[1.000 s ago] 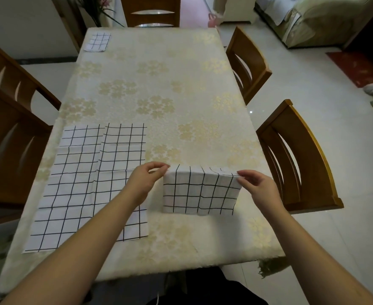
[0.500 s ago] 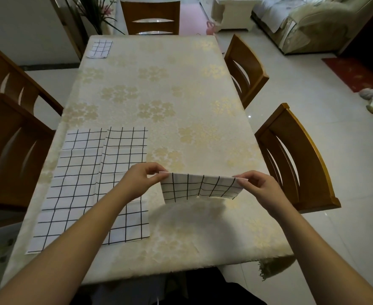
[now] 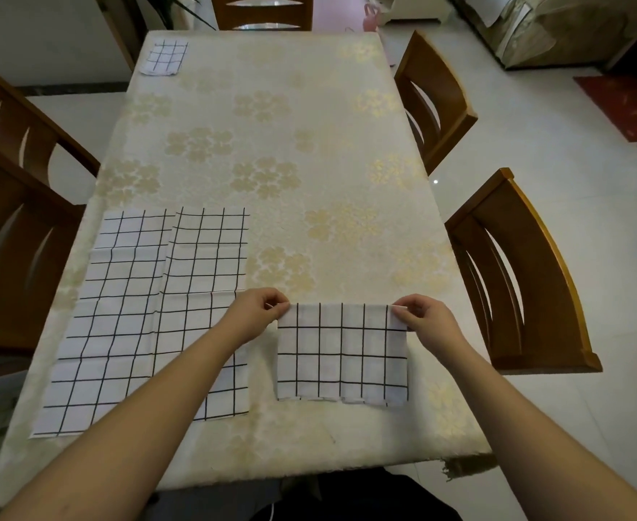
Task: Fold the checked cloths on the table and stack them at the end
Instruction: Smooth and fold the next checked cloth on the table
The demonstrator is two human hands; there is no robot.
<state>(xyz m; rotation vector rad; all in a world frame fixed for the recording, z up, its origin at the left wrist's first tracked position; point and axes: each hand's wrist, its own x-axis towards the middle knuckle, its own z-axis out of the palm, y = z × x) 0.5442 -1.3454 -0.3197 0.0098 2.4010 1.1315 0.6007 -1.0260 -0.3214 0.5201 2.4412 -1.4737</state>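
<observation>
Checked cloth (image 3: 342, 353), folded, flat at 5 o'clock on table (image 3: 309, 118), far corners pinched by left hand (image 3: 256, 315) and right hand (image 3: 427, 321); mid-fold; next probably another fold, then carrying to 11 o'clock folded cloth (image 3: 163, 57)

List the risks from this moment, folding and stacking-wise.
1. The folded cloth is pinched only at its far corners by the left hand and right hand; its uneven near edge suggests the layers could slip apart when carried.
2. The left forearm lies over the unfolded cloth and could drag or wrinkle it.
3. The small folded cloth sits at the table's far left corner, a long reach.
</observation>
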